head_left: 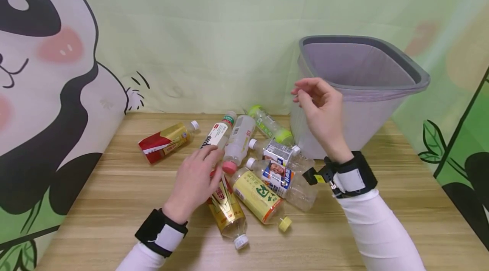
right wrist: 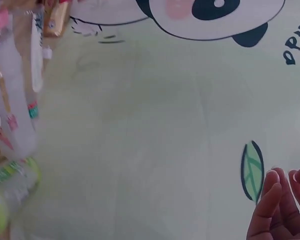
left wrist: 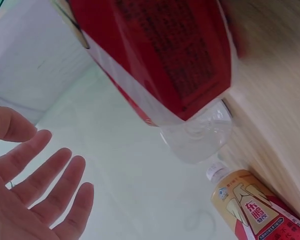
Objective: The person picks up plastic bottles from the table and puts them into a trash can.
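Gold bottle [head_left: 226,209] left of the bin [head_left: 370,111], long axis slanting, white cap [head_left: 241,241] nearmost, left hand [head_left: 196,177] over its far end, spread, empty, right hand [head_left: 324,116] by the bin, loosely curled, empty, farther-left bottle [left wrist: 257,206] reading 东鹏特饮

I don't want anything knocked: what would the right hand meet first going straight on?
Probably the printed green backdrop: in the head view the right hand points up and leftward, with nothing plainly in between, though how far off the backdrop hangs is unclear.
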Available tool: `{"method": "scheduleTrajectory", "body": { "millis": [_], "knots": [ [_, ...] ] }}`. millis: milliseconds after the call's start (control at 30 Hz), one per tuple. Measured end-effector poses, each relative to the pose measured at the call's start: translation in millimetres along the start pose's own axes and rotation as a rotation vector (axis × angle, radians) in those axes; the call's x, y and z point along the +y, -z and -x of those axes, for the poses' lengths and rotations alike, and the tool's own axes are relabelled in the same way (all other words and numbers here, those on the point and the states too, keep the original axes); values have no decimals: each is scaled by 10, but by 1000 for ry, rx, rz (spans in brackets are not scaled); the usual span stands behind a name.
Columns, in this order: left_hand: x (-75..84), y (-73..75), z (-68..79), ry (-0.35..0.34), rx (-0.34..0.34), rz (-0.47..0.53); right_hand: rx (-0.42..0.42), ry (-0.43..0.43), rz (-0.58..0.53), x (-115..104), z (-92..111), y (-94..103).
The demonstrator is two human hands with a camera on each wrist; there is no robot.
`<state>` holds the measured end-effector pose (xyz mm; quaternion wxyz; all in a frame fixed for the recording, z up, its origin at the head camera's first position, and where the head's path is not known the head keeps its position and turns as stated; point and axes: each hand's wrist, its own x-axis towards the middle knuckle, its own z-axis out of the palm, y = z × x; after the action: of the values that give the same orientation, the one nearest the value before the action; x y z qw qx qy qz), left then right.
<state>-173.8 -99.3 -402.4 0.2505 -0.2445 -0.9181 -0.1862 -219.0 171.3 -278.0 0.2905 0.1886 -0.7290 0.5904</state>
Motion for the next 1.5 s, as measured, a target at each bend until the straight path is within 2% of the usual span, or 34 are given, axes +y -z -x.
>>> {"method": "scheduleTrajectory", "body": {
  "millis": [133,433,600,767,967,1067,1200,1367,1500],
  "knots": [
    [-46,-31,11,-14,-11,2,-66,-85,-22,104,202,-149],
    [-103,-45,37,-24,-108,-17,-259,-315,-40,317,581,-405],
    [-143,-58,62,-41,-112,-15,-326,-365,-19,403,750,-538],
    [-192,-59,85,-42,-130,-23,-353,-410,-51,445,894,-688],
    [-294,-60,102,-58,-122,-57,-332,-486,-112,455,1008,-831],
    [-375,-34,93,-68,-118,-77,-292,-531,-205,440,1043,-906],
    [-513,-3,70,-68,-121,-100,-225,-582,-340,408,1107,-1019],
    [-722,42,7,-41,-129,-148,-162,-637,-421,379,1149,-1173],
    [-896,80,-53,-14,-146,-184,-127,-720,-504,373,1135,-1290]
  ]
}}
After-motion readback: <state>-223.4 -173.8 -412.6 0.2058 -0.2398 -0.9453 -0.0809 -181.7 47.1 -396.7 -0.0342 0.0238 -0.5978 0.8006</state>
